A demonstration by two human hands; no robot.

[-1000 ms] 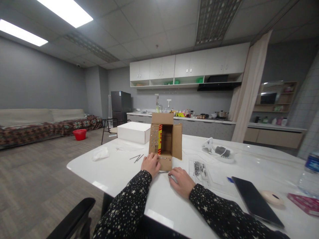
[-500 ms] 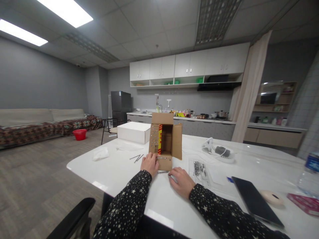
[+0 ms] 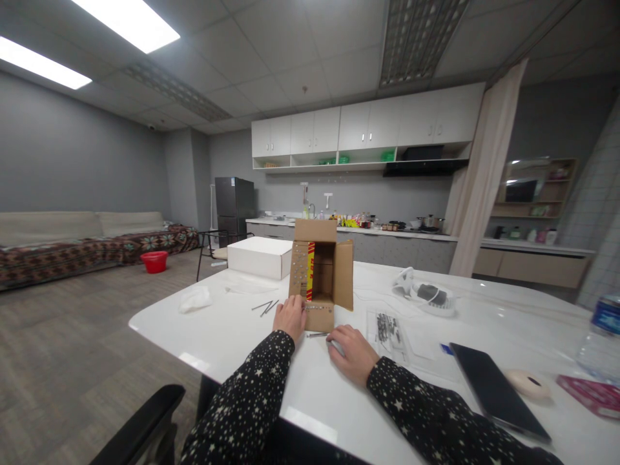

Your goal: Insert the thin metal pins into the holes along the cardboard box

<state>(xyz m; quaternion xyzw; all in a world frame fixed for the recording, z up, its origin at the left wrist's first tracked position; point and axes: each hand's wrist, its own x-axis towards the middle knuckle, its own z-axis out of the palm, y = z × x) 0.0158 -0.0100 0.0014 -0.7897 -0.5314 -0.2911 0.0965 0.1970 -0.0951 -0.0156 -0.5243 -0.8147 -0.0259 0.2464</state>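
A brown cardboard box (image 3: pixel 322 268) lies on its side on the white table (image 3: pixel 232 336), its open mouth facing me and its flaps spread. Rows of small metal pins stick out of the left flap and the lower flap. My left hand (image 3: pixel 289 319) is curled, fingertips pinching the left end of the lower flap. My right hand (image 3: pixel 351 352) rests on the table just right of it, fingers closed round a grey metal tool (image 3: pixel 318 334) whose thin tip points toward my left hand. Both sleeves are black with white stars.
Loose nails (image 3: pixel 265 307) and a crumpled tissue (image 3: pixel 194 299) lie left of the box, with a white carton (image 3: pixel 260 256) behind. To the right are a bag of small parts (image 3: pixel 387 329), a headset (image 3: pixel 429 296), a dark tablet (image 3: pixel 494 391), a water bottle (image 3: pixel 600 339). A chair arm (image 3: pixel 140 426) sits at the lower left.
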